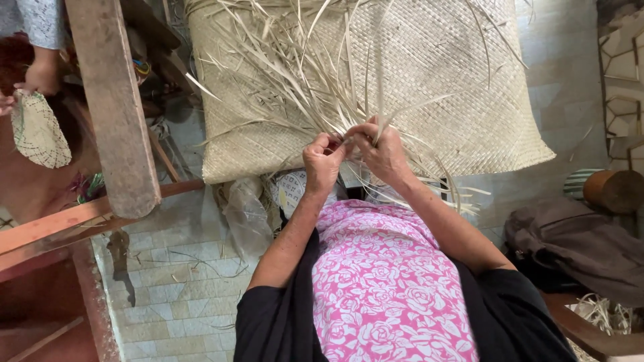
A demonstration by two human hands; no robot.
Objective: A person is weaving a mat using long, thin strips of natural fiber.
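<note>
**Both hands pinched on loose strips at the mat's near edge**

At the far left, another person's hand sits beside a small round woven piece, well apart from your work. Next comes a thick wooden post leaning across the view, with a reddish wooden rail running out below it over the tiled floor.

Your left hand is curled almost closed, thumb pressed against the fingers, nipping one or more pale straw strips right at the near edge of the woven mat. Just how many strips it has, you cannot tell from here. Your right hand is touching the left, fingers folded down over the same bunch of strips, likewise closed on them.

The mat lies spread flat in front of you, its long axis running away from your body toward the top of the view, its near edge just beyond your knuckles. The loose strips fan up and away from your hands, most pointing toward the far end of the mat and leaning left, a few trailing down to the right past your right wrist.

Further right, a dark bundle of cloth lies near a brown cylindrical object.
</note>
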